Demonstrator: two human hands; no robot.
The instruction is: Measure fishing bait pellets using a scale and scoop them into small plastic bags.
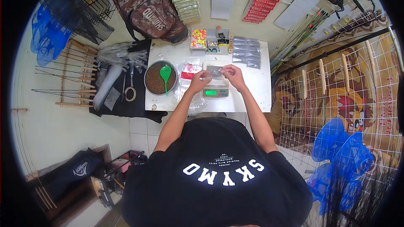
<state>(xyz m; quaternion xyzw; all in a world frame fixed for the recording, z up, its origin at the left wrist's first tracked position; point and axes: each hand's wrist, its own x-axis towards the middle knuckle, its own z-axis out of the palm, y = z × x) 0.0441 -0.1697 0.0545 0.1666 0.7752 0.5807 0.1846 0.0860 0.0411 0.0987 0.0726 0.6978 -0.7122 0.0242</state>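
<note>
Between my two hands is a small clear plastic bag with something dark in it (215,72), held over a digital kitchen scale (216,93) with a lit green display. My left hand (200,81) pinches the bag's left end. At its right end, my right hand (233,76) grips it with bent fingers. Left of the scale lie clear plastic bags (183,88) and a red-and-white packet (190,72). Beyond them stands a round bowl (146,84) of brown pellets (155,83), with a green plastic spoon (166,75) resting on top.
Filled grey packets (247,52) lie in rows at the white table's (256,92) back right. A compartment box (210,50) with bright beads stands at the back. On the left, black cloth (141,114) bears scissors, a tape roll (131,94) and plastic bags. Blue nets (336,147) hang at right.
</note>
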